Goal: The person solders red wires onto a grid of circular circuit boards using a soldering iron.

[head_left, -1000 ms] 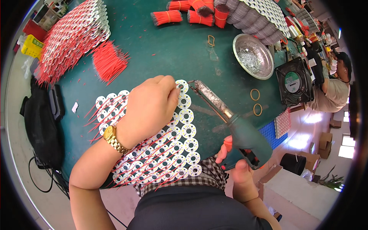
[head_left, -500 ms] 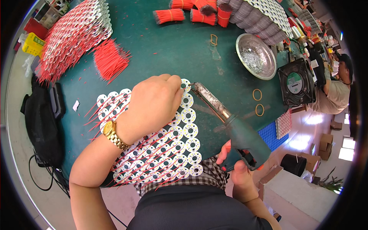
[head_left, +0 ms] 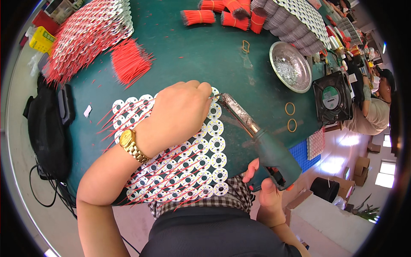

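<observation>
Our right hand (head_left: 269,195) is wrapped around one soldering gun (head_left: 278,159), whose tip is at the top disc of a sheet of white disc boards (head_left: 201,153); contact we cannot confirm. Our left hand (head_left: 182,112) curls over the sheet's upper part, fingertips beside that disc; we cannot tell how tightly they pinch or on what. The sheet lies on the green table (head_left: 188,55) before us; we count seven discs down its right edge, with thin red wires (head_left: 167,173) slanting over many others. Ahead on the right, a metal bowl (head_left: 303,83) holds small silvery bits (head_left: 287,68). We see a printed yellow package (head_left: 42,40), its contents hidden, and one black fan (head_left: 332,96) with a round label too small to read. We count three loose rubber bands (head_left: 292,131), at least five banded red wire bundles (head_left: 198,17) and two big disc stacks (head_left: 92,36).
</observation>
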`<move>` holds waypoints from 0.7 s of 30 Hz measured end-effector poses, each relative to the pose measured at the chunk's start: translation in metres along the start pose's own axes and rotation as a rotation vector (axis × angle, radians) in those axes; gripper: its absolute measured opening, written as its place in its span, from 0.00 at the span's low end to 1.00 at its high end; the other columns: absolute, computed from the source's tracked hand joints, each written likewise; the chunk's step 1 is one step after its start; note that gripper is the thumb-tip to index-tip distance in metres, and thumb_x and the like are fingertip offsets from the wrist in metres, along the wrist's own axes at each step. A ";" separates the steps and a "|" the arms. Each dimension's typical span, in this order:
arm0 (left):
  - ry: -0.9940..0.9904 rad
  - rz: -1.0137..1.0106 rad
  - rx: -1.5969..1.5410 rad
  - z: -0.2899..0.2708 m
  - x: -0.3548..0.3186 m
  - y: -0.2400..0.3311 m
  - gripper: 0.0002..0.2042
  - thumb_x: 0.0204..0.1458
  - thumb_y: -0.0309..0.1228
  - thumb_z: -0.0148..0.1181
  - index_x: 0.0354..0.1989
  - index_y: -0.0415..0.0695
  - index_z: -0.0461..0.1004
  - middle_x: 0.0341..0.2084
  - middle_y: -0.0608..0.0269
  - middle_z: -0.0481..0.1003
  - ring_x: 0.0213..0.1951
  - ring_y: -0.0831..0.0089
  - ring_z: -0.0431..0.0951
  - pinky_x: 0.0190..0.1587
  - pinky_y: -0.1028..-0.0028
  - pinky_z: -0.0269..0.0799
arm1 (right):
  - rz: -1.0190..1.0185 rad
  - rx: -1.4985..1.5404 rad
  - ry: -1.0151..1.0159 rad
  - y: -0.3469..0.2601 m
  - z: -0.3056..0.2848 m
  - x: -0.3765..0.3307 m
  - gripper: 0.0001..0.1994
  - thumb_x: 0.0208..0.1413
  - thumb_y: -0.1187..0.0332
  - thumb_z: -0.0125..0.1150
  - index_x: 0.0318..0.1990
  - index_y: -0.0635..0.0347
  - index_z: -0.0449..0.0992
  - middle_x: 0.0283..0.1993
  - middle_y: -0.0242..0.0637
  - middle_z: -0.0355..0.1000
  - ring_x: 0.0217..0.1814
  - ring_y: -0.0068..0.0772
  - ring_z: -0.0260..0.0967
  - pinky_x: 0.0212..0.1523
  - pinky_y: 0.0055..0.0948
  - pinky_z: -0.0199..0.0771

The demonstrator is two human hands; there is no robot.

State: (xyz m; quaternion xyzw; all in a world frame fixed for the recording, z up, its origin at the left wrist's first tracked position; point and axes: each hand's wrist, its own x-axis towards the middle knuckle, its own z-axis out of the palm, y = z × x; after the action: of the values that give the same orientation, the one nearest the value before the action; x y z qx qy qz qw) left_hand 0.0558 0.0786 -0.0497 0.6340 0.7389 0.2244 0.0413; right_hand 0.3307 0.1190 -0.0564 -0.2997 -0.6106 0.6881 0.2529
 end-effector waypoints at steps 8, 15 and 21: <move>-0.003 0.018 0.045 0.002 -0.002 -0.001 0.07 0.56 0.29 0.56 0.30 0.40 0.68 0.25 0.54 0.72 0.30 0.53 0.74 0.35 0.58 0.70 | 0.022 0.114 0.057 0.007 0.005 -0.001 0.37 0.51 0.38 0.64 0.54 0.63 0.69 0.33 0.36 0.69 0.33 0.28 0.68 0.29 0.26 0.66; -0.067 -0.138 0.035 -0.037 -0.007 -0.003 0.11 0.53 0.34 0.60 0.25 0.40 0.70 0.23 0.50 0.73 0.29 0.50 0.75 0.33 0.57 0.70 | 0.016 0.194 0.078 0.016 0.000 0.005 0.42 0.49 0.33 0.63 0.57 0.63 0.68 0.32 0.36 0.68 0.31 0.29 0.69 0.29 0.27 0.72; 0.120 -0.328 0.379 -0.083 -0.015 -0.072 0.11 0.48 0.32 0.66 0.26 0.38 0.71 0.26 0.51 0.73 0.33 0.50 0.75 0.36 0.58 0.70 | -0.028 0.187 -0.008 0.023 -0.005 0.003 0.41 0.49 0.33 0.62 0.56 0.63 0.68 0.31 0.36 0.68 0.30 0.29 0.70 0.31 0.30 0.75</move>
State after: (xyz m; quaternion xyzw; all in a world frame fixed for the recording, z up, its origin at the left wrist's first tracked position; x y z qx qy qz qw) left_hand -0.0360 0.0346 -0.0068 0.4877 0.8618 0.1093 -0.0863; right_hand 0.3327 0.1212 -0.0795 -0.2635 -0.5489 0.7396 0.2867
